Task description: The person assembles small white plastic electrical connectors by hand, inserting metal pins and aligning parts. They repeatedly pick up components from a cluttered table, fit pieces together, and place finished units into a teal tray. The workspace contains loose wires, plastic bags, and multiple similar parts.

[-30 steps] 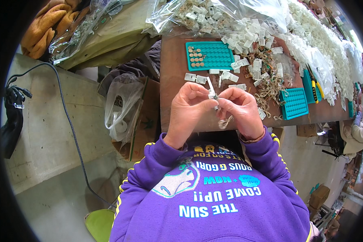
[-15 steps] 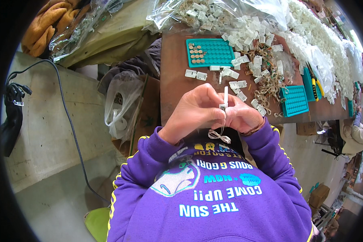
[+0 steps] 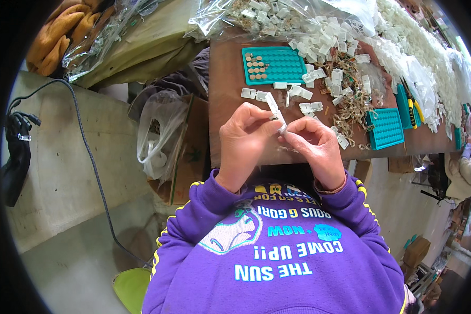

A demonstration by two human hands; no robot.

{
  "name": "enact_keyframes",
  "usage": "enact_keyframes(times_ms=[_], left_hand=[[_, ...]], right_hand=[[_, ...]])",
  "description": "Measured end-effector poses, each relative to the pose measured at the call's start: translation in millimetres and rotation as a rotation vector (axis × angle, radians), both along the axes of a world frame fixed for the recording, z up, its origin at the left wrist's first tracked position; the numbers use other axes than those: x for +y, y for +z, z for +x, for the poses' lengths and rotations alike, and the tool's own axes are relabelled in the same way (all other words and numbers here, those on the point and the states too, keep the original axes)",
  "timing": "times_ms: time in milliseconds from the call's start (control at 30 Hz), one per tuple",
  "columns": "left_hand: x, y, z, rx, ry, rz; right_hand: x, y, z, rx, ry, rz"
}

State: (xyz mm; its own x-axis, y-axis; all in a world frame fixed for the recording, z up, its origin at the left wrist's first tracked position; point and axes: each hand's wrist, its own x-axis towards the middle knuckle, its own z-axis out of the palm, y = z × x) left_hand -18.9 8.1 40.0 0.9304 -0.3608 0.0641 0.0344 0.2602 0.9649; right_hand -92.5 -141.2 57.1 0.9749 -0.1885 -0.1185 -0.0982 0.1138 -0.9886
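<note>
Over the table's near edge, my left hand [image 3: 240, 144] pinches a small white plastic case [image 3: 276, 111] between thumb and fingers. The case is long and narrow and tilts up to the left. My right hand [image 3: 319, 149] closes thumb and forefinger on the lower end of the same case. The fingers hide that end. Beyond my hands lie several similar loose white cases [image 3: 300, 92]. A teal tray [image 3: 285, 62] behind them holds several round, silvery coin-shaped pieces [image 3: 256, 69] in its left part.
Tangled thin wires [image 3: 345, 112] and a heap of white cases [image 3: 324, 39] cover the table's right side. Nearby are a second teal tray [image 3: 386, 130] and yellow-handled cutters [image 3: 412, 111]. A plastic bag [image 3: 159, 136] sits left of the table by a cardboard box [image 3: 186, 162]. Another person [image 3: 463, 175] is far right.
Both hands have moved slightly apart and the right hand's fingers have opened out somewhat. The case has tipped from upright toward the left. The thin looped wire below it no longer shows.
</note>
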Motion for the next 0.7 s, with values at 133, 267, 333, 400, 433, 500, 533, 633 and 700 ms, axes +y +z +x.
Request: enact_keyframes(times_ms=[133,267,333,400,433,500,533,633,700], left_hand=[[1,-1,-1,-0.159,0.031,0.152],[-3,-1,-3,0.101,-0.005,-0.152],[-6,-1,-6,0.287,-0.027,-0.283],[-8,-1,-8,0.472,-0.074,-0.386],[-9,-2,-9,0.548,-0.107,-0.462],[-10,-5,-8,0.599,-0.121,-0.467],[-10,-7,-7,0.622,-0.115,-0.486],[-12,-17,6,0.507,-0.094,-0.591],[-12,-25,17,0.439,-0.078,-0.647]], right_hand=[[-1,2,4,-0.095,-0.040,-0.348],[2,3,5,-0.017,0.002,-0.113],[6,0,4,-0.013,0.013,0.044],[8,-5,6,-0.041,0.011,-0.011],[9,-7,8,-0.055,0.009,-0.038],[11,-10,9,-0.069,-0.013,-0.048],[12,-9,10,-0.067,-0.028,-0.052],[10,-1,14,-0.054,-0.020,-0.149],[3,5,26,-0.159,-0.093,-0.367]])
